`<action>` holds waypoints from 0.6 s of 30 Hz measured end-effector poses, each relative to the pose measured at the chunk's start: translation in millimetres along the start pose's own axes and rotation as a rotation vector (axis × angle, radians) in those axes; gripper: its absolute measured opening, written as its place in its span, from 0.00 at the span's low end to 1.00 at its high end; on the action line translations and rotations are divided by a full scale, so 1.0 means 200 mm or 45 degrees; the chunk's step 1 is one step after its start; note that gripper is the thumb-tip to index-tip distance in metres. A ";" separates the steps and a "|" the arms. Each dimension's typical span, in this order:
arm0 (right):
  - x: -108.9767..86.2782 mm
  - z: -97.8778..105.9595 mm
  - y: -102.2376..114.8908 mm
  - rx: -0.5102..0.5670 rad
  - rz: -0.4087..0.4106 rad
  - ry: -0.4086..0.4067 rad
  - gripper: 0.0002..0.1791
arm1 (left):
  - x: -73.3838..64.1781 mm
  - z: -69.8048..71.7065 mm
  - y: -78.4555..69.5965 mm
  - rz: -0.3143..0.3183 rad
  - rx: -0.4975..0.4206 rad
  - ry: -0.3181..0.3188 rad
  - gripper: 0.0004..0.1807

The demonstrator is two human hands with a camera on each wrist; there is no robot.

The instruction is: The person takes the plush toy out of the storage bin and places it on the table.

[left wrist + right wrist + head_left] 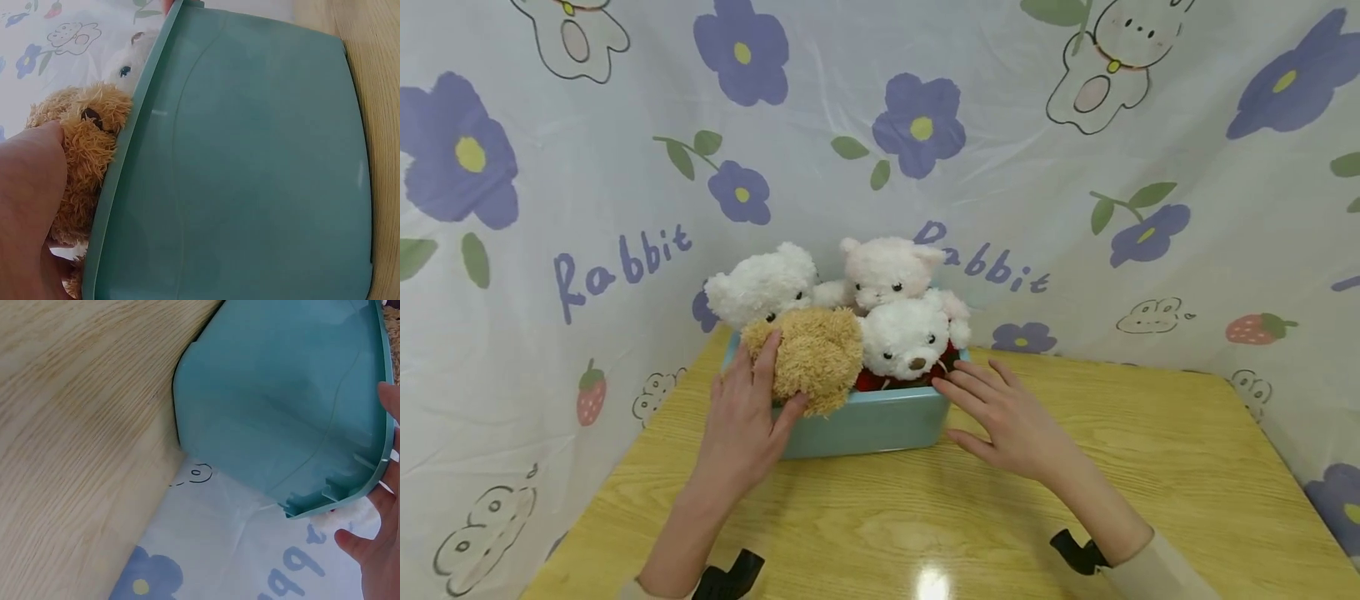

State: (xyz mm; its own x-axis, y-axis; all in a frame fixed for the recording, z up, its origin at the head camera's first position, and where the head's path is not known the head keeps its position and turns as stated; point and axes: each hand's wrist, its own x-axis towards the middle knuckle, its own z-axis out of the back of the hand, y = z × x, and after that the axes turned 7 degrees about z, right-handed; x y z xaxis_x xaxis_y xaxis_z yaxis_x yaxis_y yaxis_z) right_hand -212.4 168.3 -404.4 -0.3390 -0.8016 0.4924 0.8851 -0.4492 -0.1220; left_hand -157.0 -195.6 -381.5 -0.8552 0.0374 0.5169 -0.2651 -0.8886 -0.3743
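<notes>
A light-blue plastic bin [872, 423] on the table is filled with plush toys. At its front left is a shaggy tan plush bear [820, 354], face hidden in the head view. My left hand [741, 417] holds this bear, thumb on its near side and fingers over its left; the left wrist view shows the hand [28, 194] against the tan fur [81, 162]. My right hand [1003, 417] has its fingers extended, fingertips at the bin's front right corner, beside a white plush bear [906, 337] with red fabric below its head.
Behind sit a white plush toy [763, 283] at left and a pale pink plush toy [891, 271]. The bin stands on a wood-grain table [1112, 433], near a printed cloth backdrop [820, 150]. Black straps [730, 575] are on both wrists.
</notes>
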 end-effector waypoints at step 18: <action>-0.10 0.05 0.02 -0.019 -0.063 -0.011 0.38 | 0.13 -0.10 -0.01 -0.067 -0.111 0.055 0.45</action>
State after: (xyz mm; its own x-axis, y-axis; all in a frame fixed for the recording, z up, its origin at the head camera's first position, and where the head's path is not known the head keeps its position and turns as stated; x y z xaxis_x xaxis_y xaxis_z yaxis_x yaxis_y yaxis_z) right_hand -198.9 186.1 -406.6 -0.3796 -0.7748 0.5056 0.8623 -0.4943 -0.1100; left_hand -187.4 -184.5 -383.2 -0.8569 0.1043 0.5048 -0.3464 -0.8418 -0.4140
